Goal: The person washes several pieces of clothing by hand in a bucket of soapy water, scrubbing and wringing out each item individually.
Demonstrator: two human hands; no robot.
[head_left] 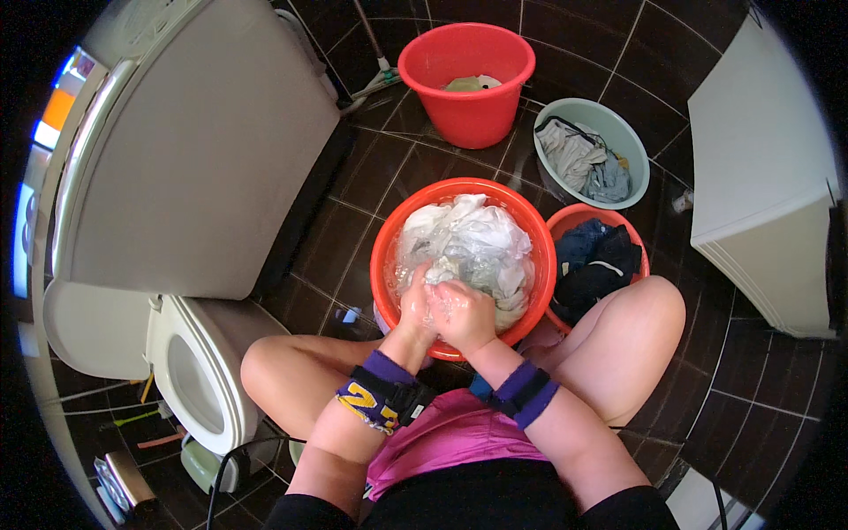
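Between my knees stands a red basin [380,265] of water with white wet laundry [473,231] bunched in it. My left hand [419,305] and my right hand [461,314] are pressed together over the near side of the basin. Both are closed around a bunched piece of white cloth [442,269], part of which shows above the fingers. The rest of that cloth is hidden in my hands or runs into the pile. Wet skin and some suds show on my hands.
Right of the basin sits a smaller red basin [644,243] with dark clothes [596,265]. Behind it is a grey-green basin [638,146] with grey garments [574,155]. A tall red bucket [468,115] stands at the back, a toilet [199,371] at left, and a white cabinet [760,159] at right.
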